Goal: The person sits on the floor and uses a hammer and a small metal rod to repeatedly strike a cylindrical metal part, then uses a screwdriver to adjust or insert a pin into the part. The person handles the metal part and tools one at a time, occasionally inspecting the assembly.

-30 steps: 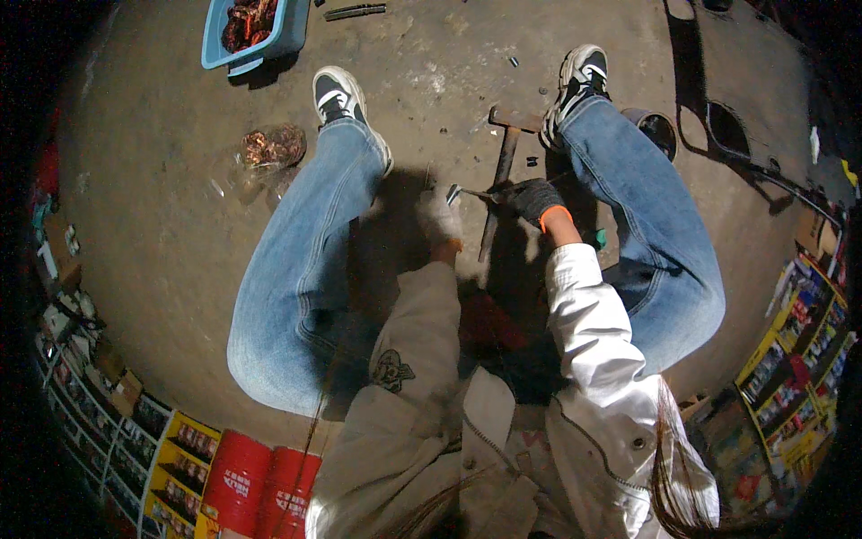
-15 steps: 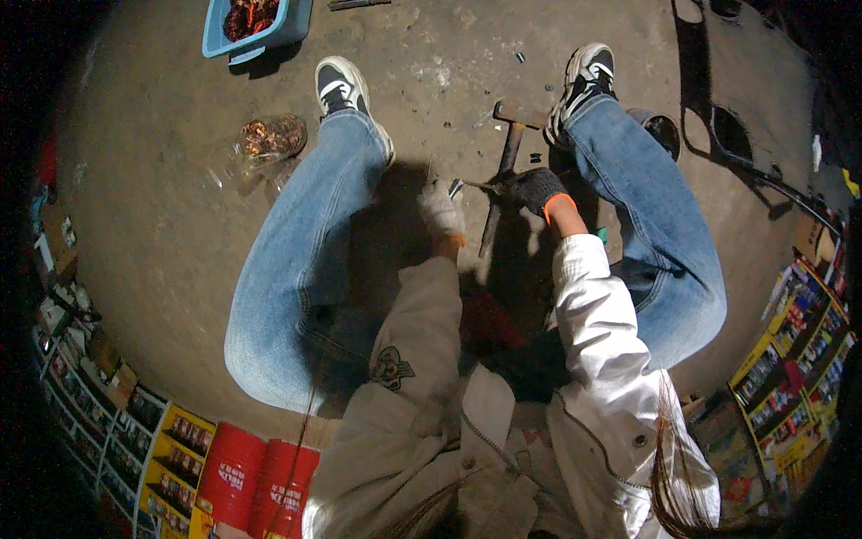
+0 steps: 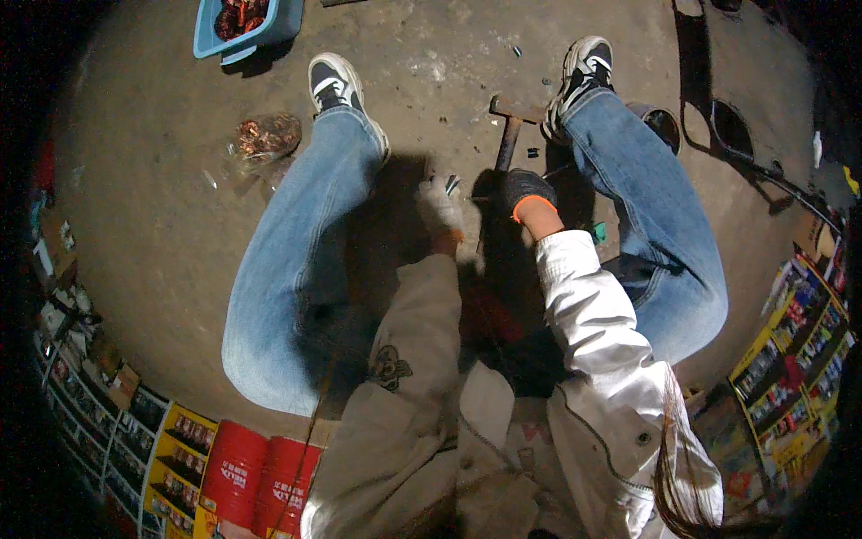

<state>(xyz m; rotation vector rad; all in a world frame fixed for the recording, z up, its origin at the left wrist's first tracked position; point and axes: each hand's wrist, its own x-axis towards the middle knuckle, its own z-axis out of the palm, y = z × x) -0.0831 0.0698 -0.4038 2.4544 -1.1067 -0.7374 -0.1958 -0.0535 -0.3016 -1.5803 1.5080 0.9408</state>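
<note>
My left hand, in a pale work glove with an orange cuff, is closed on a small metal piece with a bright edge. My right hand, in a dark-palmed glove with an orange cuff, is closed over the handle of a hammer. The hammer's head points away from me, near my right shoe. A thin rod shows between the hands, beside the right glove; whether the right fingers also hold it is hard to tell. Shadow hides the lower handle.
A blue basin with coppery scrap stands far left. Nearer lies a clear bag of similar scrap. Small dark bits lie on the concrete. A round metal can sits beyond my right leg. Red drums and shelves stand behind me.
My right hand has moved left and slightly nearer, from beside the hammer onto its handle. The hammer's head has turned a little. My left hand stays almost in place.
</note>
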